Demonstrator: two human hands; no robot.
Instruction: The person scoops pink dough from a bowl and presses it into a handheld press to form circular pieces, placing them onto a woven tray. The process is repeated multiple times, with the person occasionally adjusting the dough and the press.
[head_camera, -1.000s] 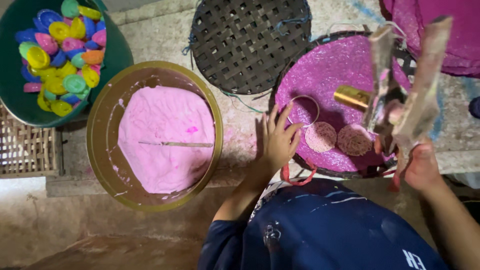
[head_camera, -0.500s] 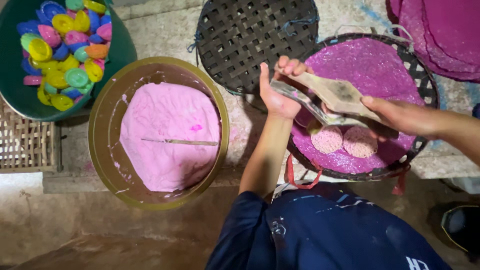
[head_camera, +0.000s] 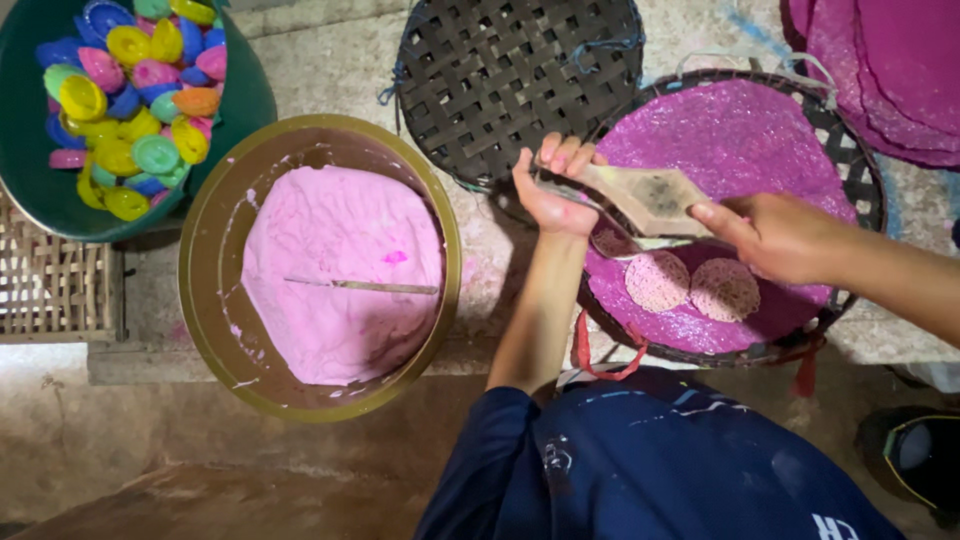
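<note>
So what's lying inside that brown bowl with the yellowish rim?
The brown bowl holds a mass of pink paste with a thin stick lying across its top. The paste covers the bowl's bottom, so anything beneath it cannot be seen.

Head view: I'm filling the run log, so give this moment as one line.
left hand: holds wooden press | right hand: grips press | under: pink-lined tray, two discs | beside: bowl of pink batter

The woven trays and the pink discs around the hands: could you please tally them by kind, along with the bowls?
Dark woven trays: 2, one bare, one covered by a pink sheet
Small round pink discs: 2, side by side on that sheet
Bowls: 2, one brown with pink batter, one green with coloured moulds
Total: 6
</note>
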